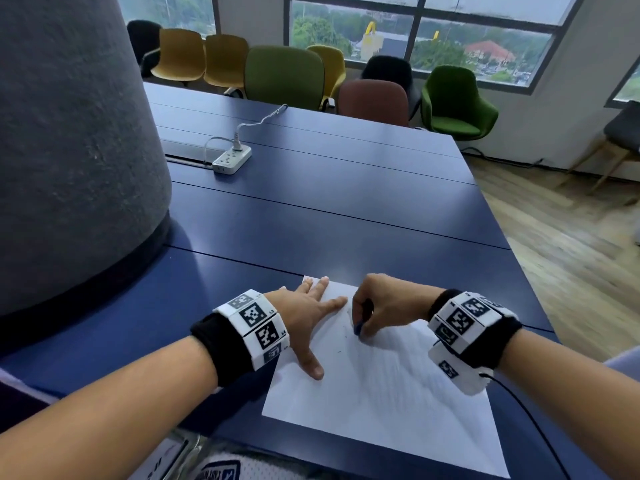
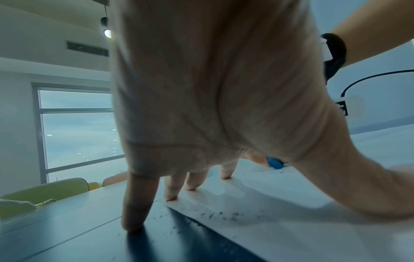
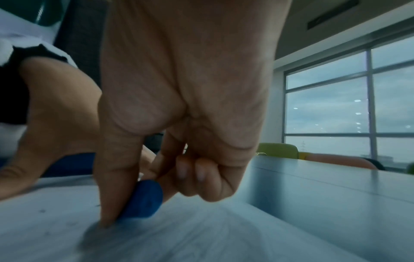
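Under the right hand (image 1: 388,306), at its fingertips: blue eraser (image 1: 358,328), pinched between thumb and forefinger, tip down on the paper (image 1: 381,410). Left hand (image 1: 304,320) lies just left of it, fingers spread flat, pinning the sheet to the counter (image 1: 311,220). Faint grey marks run from the eraser back toward the right wrist, along the sheet's long axis. Next strokes likely pull that way.

Head view looks down at the paper (image 1: 381,393); wrist views skim it closely.
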The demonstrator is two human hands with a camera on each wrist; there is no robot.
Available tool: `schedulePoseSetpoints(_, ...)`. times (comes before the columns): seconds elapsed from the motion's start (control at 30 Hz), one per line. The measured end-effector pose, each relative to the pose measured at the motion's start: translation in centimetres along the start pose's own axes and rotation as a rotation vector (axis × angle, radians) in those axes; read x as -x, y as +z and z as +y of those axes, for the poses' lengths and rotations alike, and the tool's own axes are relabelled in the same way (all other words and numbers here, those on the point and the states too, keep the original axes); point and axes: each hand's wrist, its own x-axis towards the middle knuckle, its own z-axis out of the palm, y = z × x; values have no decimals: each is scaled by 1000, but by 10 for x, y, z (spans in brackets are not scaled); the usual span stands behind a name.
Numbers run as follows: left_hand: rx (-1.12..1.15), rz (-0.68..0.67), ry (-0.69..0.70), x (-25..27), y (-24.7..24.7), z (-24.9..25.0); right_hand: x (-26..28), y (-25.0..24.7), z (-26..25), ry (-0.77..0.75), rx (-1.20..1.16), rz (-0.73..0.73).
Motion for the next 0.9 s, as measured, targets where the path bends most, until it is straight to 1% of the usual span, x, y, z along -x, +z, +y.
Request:
schedulePoseSetpoints(0.03, -1, -3, -1, 1, -1, 0, -3, -2, 3, 4, 2, 33)
schedulePoseSetpoints(0.1, -1, -6, -1, 1, -2, 2, -9, -6, 9, 20, 8, 171)
schedulePoseSetpoints(0.13, -1, -5, -2, 2, -2, 2, -11, -6, 11, 26, 1, 212)
schedulePoseSetpoints(0.17, -2, -6, -1, 2, -2, 2, -10, -5, 11, 26, -8, 215)
schedulePoseSetpoints(0.2, -2, -6, -1, 2, -2, 2, -8, -3, 10, 15, -11, 180)
schedulePoseSetpoints(0.27, 3, -3, -4, 2, -1, 2, -3, -1, 5, 5, -5, 61)
schedulePoseSetpoints(0.3, 3, -4, -4, 2, -1, 1, -3, -2, 4, 9, 6, 42)
schedulePoseSetpoints(0.33, 3, -7, -3, 2, -1, 1, -6, -4, 5, 18, 14, 70)
schedulePoseSetpoints(0.43, 5, -8, 0, 2, -2, 2, -12, -9, 10, 46, 2, 227)
schedulePoseSetpoints(0.47, 5, -7, 0, 2, -1, 2, -12, -8, 11, 44, -7, 228)
schedulePoseSetpoints(0.5, 5, -6, -2, 2, -1, 2, -10, -6, 10, 31, -7, 189)
schedulePoseSetpoints(0.57, 8, -4, -5, 2, -1, 1, -5, -4, 6, 23, -5, 59)
schedulePoseSetpoints(0.6, 9, -4, -6, 2, -1, 1, -5, -6, 5, 29, 2, 39)
schedulePoseSetpoints(0.63, 9, -5, -6, 3, -1, 1, -7, -8, 7, 37, 11, 69)
schedulePoseSetpoints(0.7, 9, -2, -2, 2, -1, 1, -11, -11, 11, 47, 20, 204)
schedulePoseSetpoints(0.73, 9, 0, 0, 2, -1, 1, -11, -11, 12, 48, 15, 238)
schedulePoseSetpoints(0.77, 8, -1, 0, 2, -1, 1, -9, -11, 12, 42, 11, 221)
schedulePoseSetpoints(0.87, 8, -4, -7, 2, -1, 1, -2, -8, 7, 30, 20, 13)
schedulePoseSetpoints(0.9, 7, -7, -8, 2, -1, 1, -2, -9, 7, 36, 28, 7)
